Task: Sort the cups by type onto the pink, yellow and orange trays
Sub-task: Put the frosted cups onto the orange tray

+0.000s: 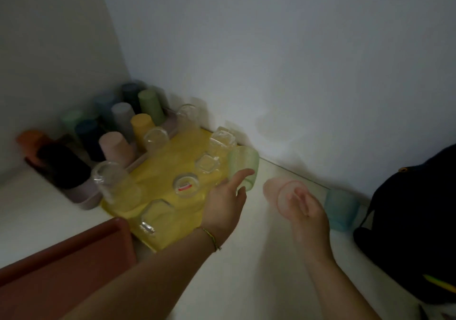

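White desk (246, 258) in a dim wall corner.

Left hand (225, 202): part open, forefinger touching a green translucent cup (244, 166) at the yellow tray's (158, 171) edge; not yet gripped.

Right hand (307, 214): closed round a pink translucent cup (283, 196), mouth toward the camera, blurred; probably bound for the orange tray (61, 258), below-left of the left hand and holding nothing visible.

Beyond the left hand: clear glasses inverted on yellow, opaque tumblers on the pink tray (86, 200).

Blue cup (341, 208): just right of the right hand, unsorted.

The orange tray (66, 258) is cropped at the frame's edge; the right hand (306, 211) blurs, perhaps mid-motion.
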